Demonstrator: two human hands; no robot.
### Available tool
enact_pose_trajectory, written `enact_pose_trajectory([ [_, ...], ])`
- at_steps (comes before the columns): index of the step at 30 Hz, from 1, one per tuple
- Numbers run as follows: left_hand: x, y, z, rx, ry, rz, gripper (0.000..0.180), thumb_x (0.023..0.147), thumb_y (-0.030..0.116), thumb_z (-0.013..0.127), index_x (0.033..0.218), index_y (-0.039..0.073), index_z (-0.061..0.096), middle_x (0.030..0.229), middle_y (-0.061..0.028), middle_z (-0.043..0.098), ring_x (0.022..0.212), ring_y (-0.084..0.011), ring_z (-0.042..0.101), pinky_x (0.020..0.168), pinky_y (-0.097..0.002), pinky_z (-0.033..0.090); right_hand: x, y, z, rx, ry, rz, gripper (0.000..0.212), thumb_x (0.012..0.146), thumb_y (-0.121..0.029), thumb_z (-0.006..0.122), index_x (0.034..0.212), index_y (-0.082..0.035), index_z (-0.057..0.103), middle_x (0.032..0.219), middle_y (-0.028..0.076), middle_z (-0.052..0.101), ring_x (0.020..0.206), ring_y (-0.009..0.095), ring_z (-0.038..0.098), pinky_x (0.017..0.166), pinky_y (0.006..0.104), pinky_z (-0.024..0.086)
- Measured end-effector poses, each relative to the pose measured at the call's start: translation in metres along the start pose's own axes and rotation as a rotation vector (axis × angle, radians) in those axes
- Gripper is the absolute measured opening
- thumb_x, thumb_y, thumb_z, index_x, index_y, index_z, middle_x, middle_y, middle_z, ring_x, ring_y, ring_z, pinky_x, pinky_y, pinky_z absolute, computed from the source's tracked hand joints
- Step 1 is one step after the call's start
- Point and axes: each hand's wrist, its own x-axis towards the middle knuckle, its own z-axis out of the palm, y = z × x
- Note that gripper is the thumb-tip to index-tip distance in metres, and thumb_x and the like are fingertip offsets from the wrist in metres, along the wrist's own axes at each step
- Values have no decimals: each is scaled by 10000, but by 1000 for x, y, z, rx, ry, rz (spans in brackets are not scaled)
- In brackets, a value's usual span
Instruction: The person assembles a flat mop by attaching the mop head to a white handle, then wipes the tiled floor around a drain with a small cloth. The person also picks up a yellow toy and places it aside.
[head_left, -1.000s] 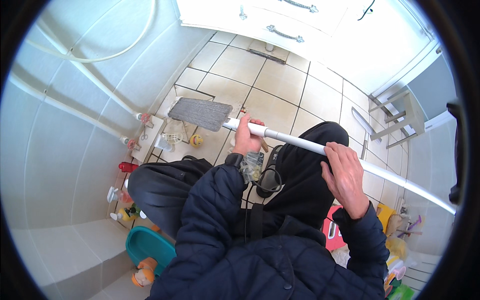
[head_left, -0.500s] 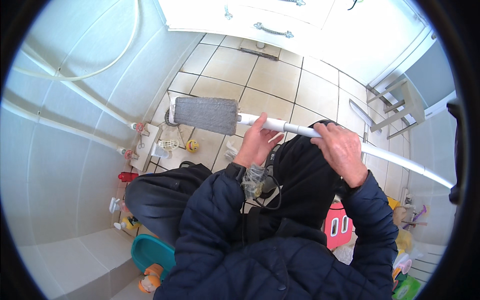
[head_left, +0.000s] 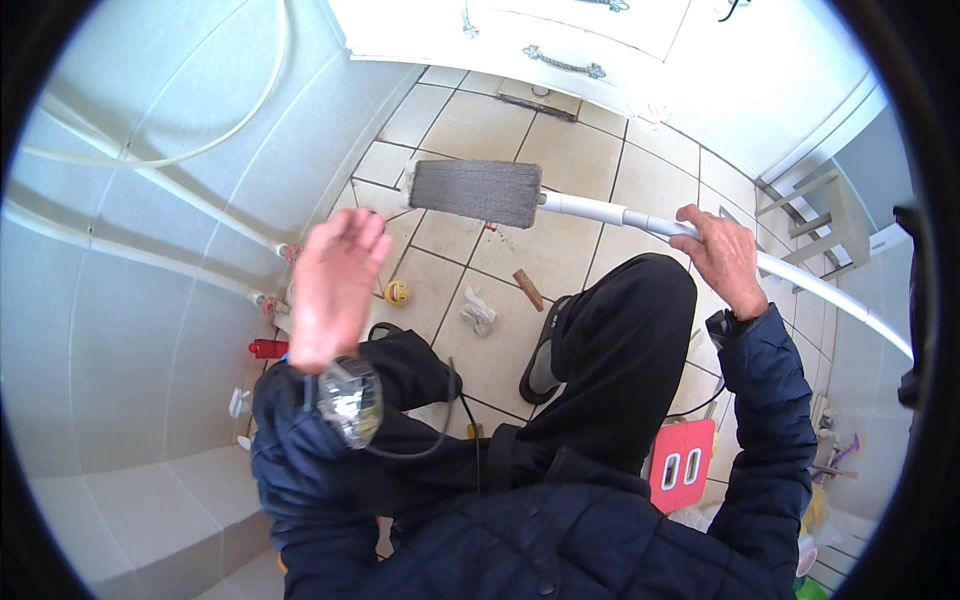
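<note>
Left hand (head_left: 338, 285) farther from mop (head_left: 588, 208)

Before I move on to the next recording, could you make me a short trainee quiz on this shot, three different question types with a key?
1. Multiple choice: The right hand holds the white mop pole. How is the left hand?
a) gripping the pole too
b) open and off the pole
c) closed in a fist

2. True or false: The yellow smiley-faced ball lies on the floor tiles, apart from the grey mop pad.

3. Count: How many white-rimmed slots show in the red panel near the right forearm?

Key: 1. b; 2. true; 3. two.
</note>
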Motion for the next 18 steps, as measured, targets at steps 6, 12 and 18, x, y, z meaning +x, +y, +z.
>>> enact_pose_trajectory([
  [6,-1,37,-39,56,152,82,226,989,167,620,1143,9,571,1151,-75,613,1107,-204,607,996,-358,515,7,25,45,42,-99,198,278,859,-299,759,1066,-139,665,671,86,658,667,289,650,593,430,454],
  [12,14,17,-52,141,189,22,205,967,198,645,1128,88,585,1133,-25,609,1083,-156,593,936,-326,493,15,36,92,98,-157,371,314,861,-358,751,1090,-166,653,674,98,656,694,311,666,625,449,474],
  [18,14,9,-38,220,222,16,263,974,226,627,1184,81,563,1184,-31,596,1099,-159,585,944,-332,480,37,43,138,156,-162,444,311,859,-368,750,1081,-177,646,693,106,670,689,318,676,625,453,478],
])
